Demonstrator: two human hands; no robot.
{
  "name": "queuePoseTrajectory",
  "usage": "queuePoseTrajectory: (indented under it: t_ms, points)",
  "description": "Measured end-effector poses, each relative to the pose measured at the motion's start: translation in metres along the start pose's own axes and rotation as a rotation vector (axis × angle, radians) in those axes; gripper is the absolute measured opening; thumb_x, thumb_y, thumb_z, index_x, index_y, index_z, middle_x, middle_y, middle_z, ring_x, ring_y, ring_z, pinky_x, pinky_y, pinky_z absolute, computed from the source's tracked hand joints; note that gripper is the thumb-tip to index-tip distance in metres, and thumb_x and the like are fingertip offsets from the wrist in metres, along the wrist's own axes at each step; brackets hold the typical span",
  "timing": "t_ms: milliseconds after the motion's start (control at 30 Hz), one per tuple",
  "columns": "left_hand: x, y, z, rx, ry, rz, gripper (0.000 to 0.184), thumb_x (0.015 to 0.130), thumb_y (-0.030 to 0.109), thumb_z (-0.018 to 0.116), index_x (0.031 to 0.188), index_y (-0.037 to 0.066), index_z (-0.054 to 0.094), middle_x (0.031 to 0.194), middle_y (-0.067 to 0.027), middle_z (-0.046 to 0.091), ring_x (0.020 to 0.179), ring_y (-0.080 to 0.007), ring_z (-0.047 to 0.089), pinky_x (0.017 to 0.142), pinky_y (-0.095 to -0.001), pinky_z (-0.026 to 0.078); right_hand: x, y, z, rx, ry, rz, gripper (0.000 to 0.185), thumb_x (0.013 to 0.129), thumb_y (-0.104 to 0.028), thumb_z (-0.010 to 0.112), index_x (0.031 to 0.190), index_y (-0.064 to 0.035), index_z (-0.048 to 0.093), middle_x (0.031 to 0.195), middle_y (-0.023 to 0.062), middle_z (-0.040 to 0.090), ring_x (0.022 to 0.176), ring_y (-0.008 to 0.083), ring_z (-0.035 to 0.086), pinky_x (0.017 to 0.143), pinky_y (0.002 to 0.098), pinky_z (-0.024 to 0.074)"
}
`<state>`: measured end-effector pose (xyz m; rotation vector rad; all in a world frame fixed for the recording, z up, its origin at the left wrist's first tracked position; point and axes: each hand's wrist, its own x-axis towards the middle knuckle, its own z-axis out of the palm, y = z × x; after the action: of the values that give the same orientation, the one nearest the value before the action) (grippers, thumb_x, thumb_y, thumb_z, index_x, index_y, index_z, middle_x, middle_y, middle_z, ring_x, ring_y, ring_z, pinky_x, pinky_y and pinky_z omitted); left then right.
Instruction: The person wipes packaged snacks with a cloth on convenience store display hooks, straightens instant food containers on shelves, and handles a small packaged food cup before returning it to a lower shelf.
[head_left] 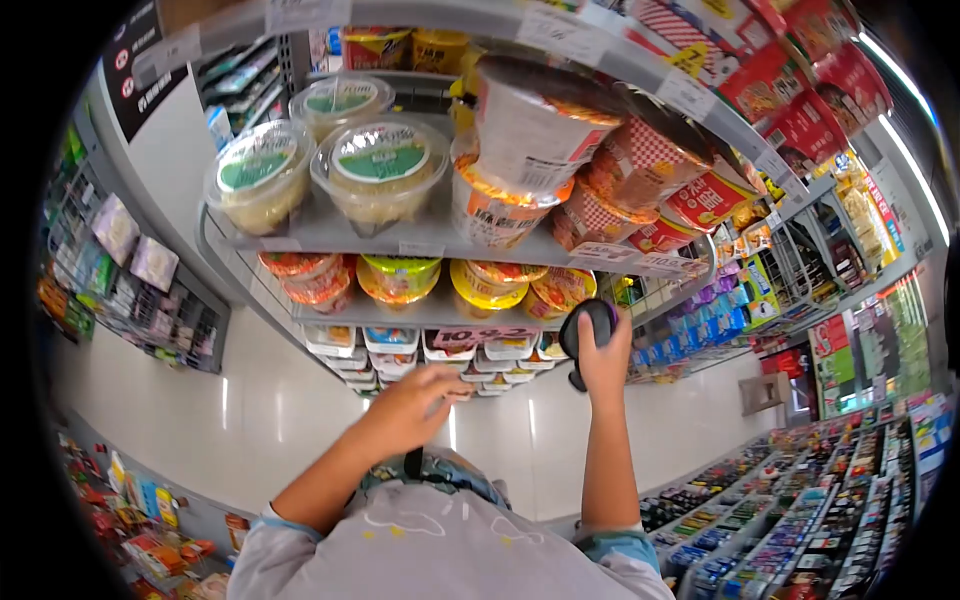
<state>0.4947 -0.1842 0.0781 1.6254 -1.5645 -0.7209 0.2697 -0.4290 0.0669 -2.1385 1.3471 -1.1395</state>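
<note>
My right hand (606, 358) is closed around a black rounded handheld device (590, 328), with the thumb lying over its top. Its exact kind is hard to make out. It is held up in front of the shelf's lower right corner, near the yellow instant noodle bowls (560, 291). My left hand (412, 408) hovers in front of the lowest shelf, fingers loosely bent and apart, slightly blurred. I see nothing held in it. Beyond it, several stacked white food trays (392, 340) sit below a pink price tag (480, 336).
On the shelf (400, 238) above stand clear plastic bowls (380, 168) with green labels and stacked noodle cups (500, 205). Red packs (810, 125) fill the top right. Racks of goods (780, 500) line the right, and another display (130, 280) stands left. The floor (260, 400) is pale tile.
</note>
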Motion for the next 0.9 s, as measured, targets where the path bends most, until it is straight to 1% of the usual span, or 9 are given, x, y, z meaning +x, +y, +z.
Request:
queuePoseTrajectory:
  t_ms: [133, 300, 400, 433, 500, 633, 733, 800, 900]
  points:
    - [0.004, -0.031, -0.013, 0.021, 0.137, -0.015, 0.026, 0.099, 0.016, 0.062, 0.124, 0.01, 0.069, 0.132, -0.0123, 0.061, 0.121, -0.0333, 0.06, 0.099, -0.0402, 0.051, 0.045, -0.002, 0.031, -0.174, -0.096, -0.033, 0.061, 0.094, -0.032, 0.069, 0.137, 0.0059, 0.048, 0.138, 0.0336, 0.047, 0.125, 0.051, 0.05, 0.106, 0.0509, 0.0423]
    - [0.004, -0.063, -0.025, -0.094, 0.196, -0.112, 0.025, 0.099, 0.014, 0.062, 0.122, 0.007, 0.068, 0.129, -0.0128, 0.062, 0.115, -0.0325, 0.063, 0.093, -0.0373, 0.054, 0.095, 0.045, 0.096, -0.427, 0.015, -0.515, 0.05, 0.091, -0.034, 0.068, 0.125, 0.0025, 0.061, 0.128, 0.0327, 0.059, 0.12, 0.0501, 0.054, 0.103, 0.0533, 0.0432]
    - [0.008, -0.099, -0.025, -0.085, 0.239, -0.162, 0.024, 0.101, 0.015, 0.061, 0.121, 0.004, 0.068, 0.122, -0.0118, 0.067, 0.11, -0.0277, 0.066, 0.085, -0.0341, 0.055, 0.105, 0.064, 0.12, -0.465, -0.154, -0.316, 0.045, 0.094, -0.038, 0.061, 0.121, -0.0026, 0.065, 0.122, 0.0252, 0.066, 0.118, 0.0472, 0.057, 0.104, 0.0547, 0.0421]
    - [0.009, -0.111, -0.023, -0.206, 0.25, -0.253, 0.024, 0.102, 0.015, 0.06, 0.122, 0.003, 0.067, 0.117, -0.0107, 0.068, 0.104, -0.0238, 0.068, 0.081, -0.0324, 0.055, 0.113, 0.077, 0.131, -0.506, 0.036, -0.511, 0.04, 0.091, -0.047, 0.063, 0.113, -0.0145, 0.071, 0.108, 0.0167, 0.073, 0.099, 0.0419, 0.068, 0.087, 0.0533, 0.0526]
    - [0.008, -0.123, -0.023, -0.49, 0.252, -0.409, 0.028, 0.103, 0.019, 0.06, 0.127, 0.003, 0.062, 0.108, -0.0085, 0.071, 0.081, -0.0146, 0.071, 0.063, -0.0281, 0.052, 0.108, 0.07, 0.131, -0.556, -0.046, -0.457, 0.043, 0.09, -0.049, 0.063, 0.112, -0.0135, 0.071, 0.106, 0.0157, 0.074, 0.096, 0.0413, 0.069, 0.084, 0.0534, 0.0535]
    - [0.011, -0.15, -0.024, -0.551, 0.287, -0.462, 0.036, 0.103, 0.023, 0.061, 0.134, 0.005, 0.055, 0.102, -0.0094, 0.071, 0.06, -0.0128, 0.066, 0.047, -0.0238, 0.043, 0.107, 0.088, 0.141, -0.623, 0.01, -0.49, 0.046, 0.084, -0.051, 0.069, 0.107, -0.0115, 0.072, 0.099, 0.0151, 0.073, 0.093, 0.0401, 0.07, 0.078, 0.0519, 0.0552]
    - [0.014, -0.158, -0.021, -0.546, 0.289, -0.543, 0.035, 0.103, 0.022, 0.06, 0.133, 0.005, 0.055, 0.099, -0.0095, 0.071, 0.058, -0.0123, 0.065, 0.048, -0.024, 0.043, 0.101, 0.067, 0.138, -0.563, 0.029, -0.403, 0.048, 0.081, -0.052, 0.071, 0.107, -0.0116, 0.072, 0.102, 0.0162, 0.073, 0.092, 0.0412, 0.07, 0.078, 0.0509, 0.0564]
    - [0.016, -0.168, -0.015, -0.527, 0.287, -0.539, 0.035, 0.103, 0.022, 0.06, 0.132, 0.005, 0.055, 0.097, -0.0095, 0.071, 0.057, -0.012, 0.064, 0.047, -0.0242, 0.043, 0.1, 0.074, 0.14, -0.627, -0.045, -0.238, 0.058, 0.08, -0.056, 0.075, 0.113, -0.009, 0.071, 0.115, 0.0187, 0.071, 0.105, 0.0416, 0.068, 0.089, 0.0495, 0.0558]
    - [0.017, -0.172, -0.009, -0.512, 0.241, -0.562, 0.037, 0.103, 0.027, 0.061, 0.132, 0.005, 0.056, 0.096, -0.0089, 0.072, 0.057, -0.0122, 0.065, 0.046, -0.0234, 0.042, 0.102, 0.085, 0.143, -0.676, -0.015, -0.28, 0.058, 0.08, -0.055, 0.072, 0.12, -0.0143, 0.069, 0.117, 0.0159, 0.071, 0.104, 0.0392, 0.07, 0.084, 0.0483, 0.0587]
